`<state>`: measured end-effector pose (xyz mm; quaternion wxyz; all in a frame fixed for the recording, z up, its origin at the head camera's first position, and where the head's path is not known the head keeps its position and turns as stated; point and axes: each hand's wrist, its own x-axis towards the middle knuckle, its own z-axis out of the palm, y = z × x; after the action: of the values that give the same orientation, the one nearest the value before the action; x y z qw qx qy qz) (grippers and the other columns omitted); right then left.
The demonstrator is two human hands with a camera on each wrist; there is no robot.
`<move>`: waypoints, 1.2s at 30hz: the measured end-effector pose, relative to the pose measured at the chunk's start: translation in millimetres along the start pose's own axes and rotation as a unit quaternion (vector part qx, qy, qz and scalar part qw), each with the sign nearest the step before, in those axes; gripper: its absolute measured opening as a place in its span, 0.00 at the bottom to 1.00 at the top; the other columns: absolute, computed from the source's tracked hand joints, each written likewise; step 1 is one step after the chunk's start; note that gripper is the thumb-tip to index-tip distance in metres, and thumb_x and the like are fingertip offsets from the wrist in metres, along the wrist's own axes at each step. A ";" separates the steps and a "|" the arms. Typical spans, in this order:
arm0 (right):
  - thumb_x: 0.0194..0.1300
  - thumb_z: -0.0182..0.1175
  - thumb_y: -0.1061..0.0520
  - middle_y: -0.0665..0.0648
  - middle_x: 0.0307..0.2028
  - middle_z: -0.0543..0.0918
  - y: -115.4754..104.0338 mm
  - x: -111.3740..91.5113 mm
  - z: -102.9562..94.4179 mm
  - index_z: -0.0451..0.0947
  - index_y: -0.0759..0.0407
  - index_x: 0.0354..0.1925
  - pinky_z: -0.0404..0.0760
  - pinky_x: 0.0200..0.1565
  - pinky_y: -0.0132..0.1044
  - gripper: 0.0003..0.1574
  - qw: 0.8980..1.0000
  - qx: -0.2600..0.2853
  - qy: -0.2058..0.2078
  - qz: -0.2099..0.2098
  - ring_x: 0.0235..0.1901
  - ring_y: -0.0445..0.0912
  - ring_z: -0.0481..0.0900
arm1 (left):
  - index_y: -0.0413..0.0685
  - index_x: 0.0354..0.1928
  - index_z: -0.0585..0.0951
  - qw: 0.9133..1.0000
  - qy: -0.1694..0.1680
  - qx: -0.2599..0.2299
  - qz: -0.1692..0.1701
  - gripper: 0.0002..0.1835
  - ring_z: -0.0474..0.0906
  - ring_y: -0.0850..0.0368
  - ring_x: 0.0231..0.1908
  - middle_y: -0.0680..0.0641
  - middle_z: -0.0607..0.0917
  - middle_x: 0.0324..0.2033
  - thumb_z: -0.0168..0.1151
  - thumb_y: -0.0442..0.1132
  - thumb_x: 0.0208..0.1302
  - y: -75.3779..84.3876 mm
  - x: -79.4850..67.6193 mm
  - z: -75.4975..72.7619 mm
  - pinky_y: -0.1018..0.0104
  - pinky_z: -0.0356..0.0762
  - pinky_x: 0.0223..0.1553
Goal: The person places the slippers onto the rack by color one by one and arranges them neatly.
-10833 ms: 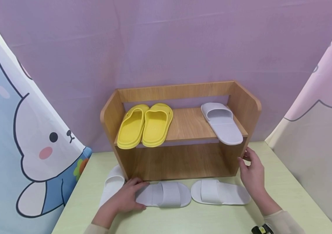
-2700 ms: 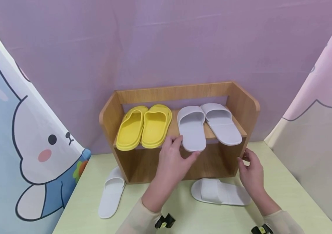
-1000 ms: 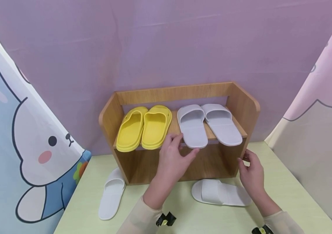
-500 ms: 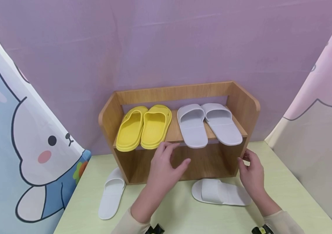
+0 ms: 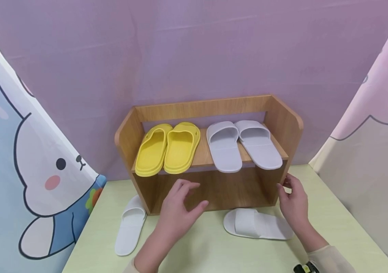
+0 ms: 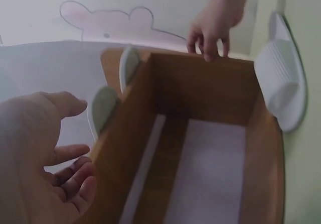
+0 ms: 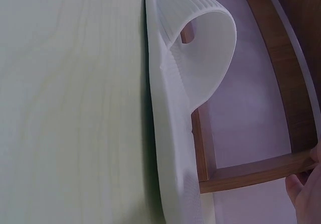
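A wooden shoe rack [image 5: 200, 109] stands at the back of the table. Fingers of my right hand [image 5: 294, 199] hold the front edge of its right side panel. In front of the lower opening, my left hand [image 5: 176, 214] hovers with thumb and fingers apart and nothing between them. Two pale grey slippers [image 5: 226, 151] lie side by side on the upper shelf's right half, toes to the back. A white slipper [image 5: 272, 227] lies sideways before the rack, near my right hand. Another white slipper [image 5: 129, 235] rests by the rack's left front corner.
Two yellow clogs [image 5: 181, 151] sit on the left half of the upper shelf. The lower compartment [image 5: 234, 189] faces the front. A purple cloth [image 5: 197, 49] hangs behind, with printed cloths at both sides. The pale table [image 5: 194, 254] extends in front.
A grey slipper moved from the table to the upper shelf, beside its match. My left hand has let go of it and drawn back down and left. My right hand has stayed on the rack.
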<state>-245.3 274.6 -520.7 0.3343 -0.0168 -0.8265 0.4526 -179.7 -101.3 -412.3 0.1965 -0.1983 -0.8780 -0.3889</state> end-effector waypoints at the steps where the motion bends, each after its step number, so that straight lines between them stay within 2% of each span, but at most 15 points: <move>1: 0.76 0.64 0.71 0.68 0.54 0.85 -0.6 0.0 -0.1 0.77 0.69 0.69 0.73 0.42 0.09 0.27 1.000 0.000 0.000 -0.002 0.54 0.61 0.85 | 0.54 0.62 0.86 1.000 -0.002 0.003 0.001 0.26 0.80 0.61 0.51 0.59 0.79 0.51 0.85 0.46 0.64 -3.7 -2.1 -1.0 0.62 0.86 0.49; 7: 0.75 0.65 0.72 0.68 0.54 0.85 -2.9 -0.3 -0.8 0.77 0.69 0.69 0.73 0.41 0.08 0.26 1.000 -0.003 0.002 -0.004 0.53 0.61 0.84 | 0.53 0.61 0.86 0.999 -0.013 0.028 0.026 0.27 0.82 0.61 0.53 0.56 0.80 0.53 0.86 0.43 0.62 -27.1 -9.9 -13.0 0.58 0.87 0.55; 11: 0.76 0.64 0.71 0.68 0.54 0.85 -2.1 -0.3 -0.6 0.77 0.69 0.69 0.73 0.41 0.09 0.26 1.000 -0.004 0.000 0.000 0.54 0.60 0.84 | 0.54 0.62 0.86 0.998 -0.021 0.044 0.049 0.27 0.82 0.62 0.53 0.58 0.79 0.54 0.86 0.43 0.61 -43.4 -15.0 -26.8 0.58 0.87 0.54; 15: 0.76 0.65 0.71 0.68 0.54 0.85 -1.8 -0.3 -0.3 0.77 0.69 0.69 0.72 0.42 0.08 0.26 1.000 -0.004 -0.001 0.001 0.54 0.61 0.84 | 0.53 0.62 0.86 0.996 -0.013 0.064 0.059 0.28 0.83 0.59 0.55 0.56 0.80 0.54 0.86 0.41 0.61 -61.6 -21.1 -41.9 0.56 0.88 0.56; 21: 0.75 0.65 0.71 0.67 0.53 0.85 -0.8 -0.2 0.1 0.78 0.69 0.68 0.73 0.42 0.09 0.26 1.000 -0.006 0.003 -0.002 0.53 0.59 0.84 | 0.52 0.60 0.87 0.996 0.001 0.088 0.021 0.26 0.81 0.57 0.52 0.55 0.80 0.54 0.86 0.39 0.61 -82.7 -30.1 -64.0 0.59 0.88 0.49; 25: 0.75 0.65 0.72 0.66 0.53 0.85 0.9 -0.4 0.8 0.78 0.68 0.68 0.73 0.42 0.09 0.26 1.000 -0.007 0.004 -0.005 0.53 0.58 0.84 | 0.52 0.59 0.87 0.995 0.012 0.096 -0.013 0.26 0.82 0.57 0.52 0.54 0.80 0.54 0.86 0.37 0.60 -96.6 -38.4 -74.4 0.52 0.89 0.52; 30: 0.75 0.66 0.71 0.66 0.53 0.85 1.4 -0.3 0.3 0.78 0.68 0.68 0.73 0.42 0.09 0.26 1.000 -0.006 0.004 -0.009 0.53 0.58 0.84 | 0.51 0.61 0.86 0.994 0.012 0.102 -0.045 0.27 0.83 0.52 0.52 0.50 0.82 0.55 0.85 0.37 0.61 -114.4 -47.9 -81.9 0.47 0.88 0.52; 34: 0.75 0.66 0.71 0.66 0.53 0.85 1.4 -0.4 0.4 0.78 0.68 0.68 0.74 0.42 0.10 0.26 1.000 -0.006 0.007 -0.009 0.52 0.55 0.83 | 0.47 0.62 0.86 0.992 0.014 0.108 -0.057 0.27 0.83 0.48 0.53 0.46 0.82 0.55 0.85 0.36 0.62 -126.2 -53.9 -84.7 0.43 0.87 0.53; 36: 0.75 0.66 0.71 0.65 0.53 0.85 2.1 -0.4 0.7 0.78 0.67 0.68 0.74 0.42 0.10 0.26 1.000 -0.007 0.006 -0.007 0.52 0.55 0.83 | 0.45 0.63 0.85 0.991 0.009 0.114 -0.073 0.28 0.82 0.46 0.55 0.45 0.81 0.56 0.85 0.36 0.62 -132.2 -56.2 -85.4 0.41 0.87 0.55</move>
<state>-246.0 275.2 -522.7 0.3418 -0.0162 -0.8278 0.4445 -182.2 -259.1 -467.3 0.1969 -0.1063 -0.9270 -0.3010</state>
